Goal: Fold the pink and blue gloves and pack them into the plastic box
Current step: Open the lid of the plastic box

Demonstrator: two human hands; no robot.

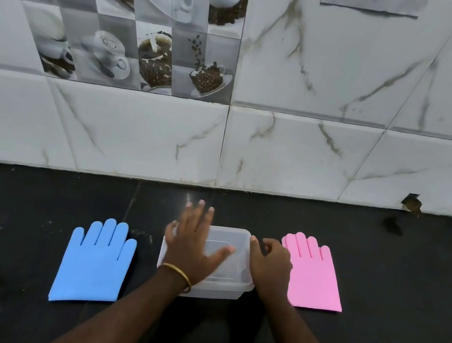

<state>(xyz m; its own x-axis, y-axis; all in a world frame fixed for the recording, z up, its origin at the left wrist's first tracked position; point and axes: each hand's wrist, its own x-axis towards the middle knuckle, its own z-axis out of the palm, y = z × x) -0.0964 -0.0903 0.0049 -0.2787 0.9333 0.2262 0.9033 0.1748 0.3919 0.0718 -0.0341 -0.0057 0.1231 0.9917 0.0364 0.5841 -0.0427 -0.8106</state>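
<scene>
Here a black stone counter (379,286) runs up to a wall of white marble-look tiles (311,155), with a grey panel of coffee-cup pictures (130,23) set into it at the far left. A small broken gap (411,202) shows at the foot of the wall to the right, with a dark smudge on the counter just near it.

The clear plastic box (233,265) sits in the middle of the counter, its lid on. The left hand (191,243), a gold bangle (176,273) at its wrist, lies over the left part of the lid with fingers straight and spread, thumb reaching toward the centre. The right hand (269,262) is at the box's right edge, fingers curled at the far right corner; whether it truly grips the rim cannot be told.

The blue glove (95,263) lies flat and unfolded to the left of the box, a little apart from it, fingers pointing to the wall. The pink glove (315,276) lies flat just right of the right hand, also unfolded.
</scene>
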